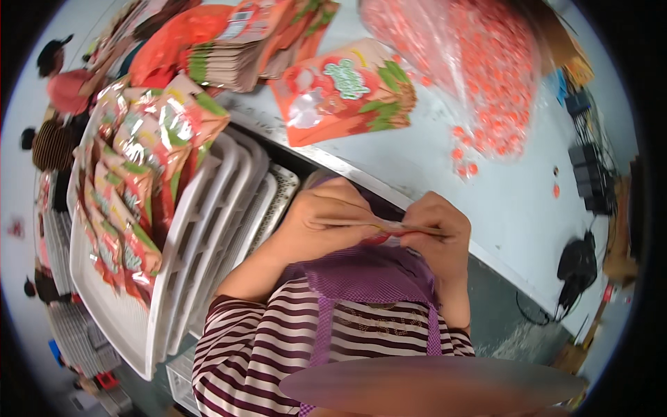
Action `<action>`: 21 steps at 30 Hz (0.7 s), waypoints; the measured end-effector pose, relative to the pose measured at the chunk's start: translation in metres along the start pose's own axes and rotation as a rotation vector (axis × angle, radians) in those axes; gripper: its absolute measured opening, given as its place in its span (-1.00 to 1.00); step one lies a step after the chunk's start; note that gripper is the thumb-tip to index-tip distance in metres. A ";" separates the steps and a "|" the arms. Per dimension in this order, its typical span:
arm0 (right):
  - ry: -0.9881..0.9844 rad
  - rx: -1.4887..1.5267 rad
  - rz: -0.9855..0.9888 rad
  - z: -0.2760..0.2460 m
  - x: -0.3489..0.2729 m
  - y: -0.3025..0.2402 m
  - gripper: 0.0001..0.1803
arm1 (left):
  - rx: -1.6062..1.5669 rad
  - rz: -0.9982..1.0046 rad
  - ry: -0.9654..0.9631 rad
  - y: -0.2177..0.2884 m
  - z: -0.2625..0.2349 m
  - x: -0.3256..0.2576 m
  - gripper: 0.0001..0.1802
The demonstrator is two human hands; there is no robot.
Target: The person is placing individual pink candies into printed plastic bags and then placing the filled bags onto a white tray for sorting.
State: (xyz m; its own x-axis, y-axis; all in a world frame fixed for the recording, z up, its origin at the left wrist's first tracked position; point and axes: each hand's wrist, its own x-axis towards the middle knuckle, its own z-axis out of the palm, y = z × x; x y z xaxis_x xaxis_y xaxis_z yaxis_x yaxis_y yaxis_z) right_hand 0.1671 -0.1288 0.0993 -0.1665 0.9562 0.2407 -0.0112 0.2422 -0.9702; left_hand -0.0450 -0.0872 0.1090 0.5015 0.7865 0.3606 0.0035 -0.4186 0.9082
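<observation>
Close in front of my purple apron, a printed packaging pouch (390, 229) is stretched between my two hands and seen almost edge-on. My left hand (330, 217) is closed on one end, and my right hand (439, 233) pinches the other. Most of the pouch's printed face is hidden from this angle. Beyond my hands, a red and green pouch (347, 90) lies on the white table (417, 163). Farther left is a stack of similar flat pouches (226, 61) beside red plastic wrapping.
At my left, stacked white trays (208, 208) hold several shiny pouches (139, 160) in the top one. A clear bag of small orange-red pieces (479, 83) lies at the back right, with loose ones near it. Black power adapters (589, 170) line the right edge. Other people work far left.
</observation>
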 end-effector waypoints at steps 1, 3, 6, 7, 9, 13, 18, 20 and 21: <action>-0.032 0.017 -0.014 0.002 0.001 0.000 -0.82 | 0.014 0.031 0.003 0.001 -0.002 -0.002 -0.87; 0.033 -0.057 -0.085 0.009 0.001 0.000 -0.84 | 0.028 0.067 0.026 0.000 -0.003 -0.009 -0.85; 0.084 0.017 -0.142 0.017 0.002 0.002 -0.82 | -0.004 0.073 0.095 0.001 -0.002 -0.017 -0.85; 0.059 0.050 -0.131 0.018 0.003 0.003 -0.83 | -0.010 0.065 0.110 0.000 -0.003 -0.020 -0.83; -0.003 0.101 -0.079 0.018 0.008 0.001 -0.83 | 0.006 0.036 0.127 0.007 -0.006 -0.022 -0.83; -0.133 0.161 0.059 0.024 0.011 -0.006 -0.87 | 0.050 0.050 0.135 0.013 -0.010 -0.030 -0.81; -0.143 0.076 -0.022 0.028 0.012 -0.006 -0.92 | 0.045 0.023 0.182 0.016 -0.013 -0.043 -0.78; -0.155 0.031 -0.109 0.026 0.013 -0.003 -0.90 | 0.008 -0.034 0.202 0.022 -0.023 -0.046 -0.77; -0.076 0.047 -0.088 0.025 0.010 -0.003 -0.91 | -0.033 -0.094 0.216 0.025 -0.029 -0.047 -0.75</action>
State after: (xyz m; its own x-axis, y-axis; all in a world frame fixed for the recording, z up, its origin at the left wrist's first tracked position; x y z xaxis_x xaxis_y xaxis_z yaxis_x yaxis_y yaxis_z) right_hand 0.1411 -0.1240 0.1034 -0.2371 0.9159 0.3239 -0.0749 0.3152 -0.9461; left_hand -0.0934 -0.1217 0.1204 0.3037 0.9017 0.3078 0.0113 -0.3265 0.9451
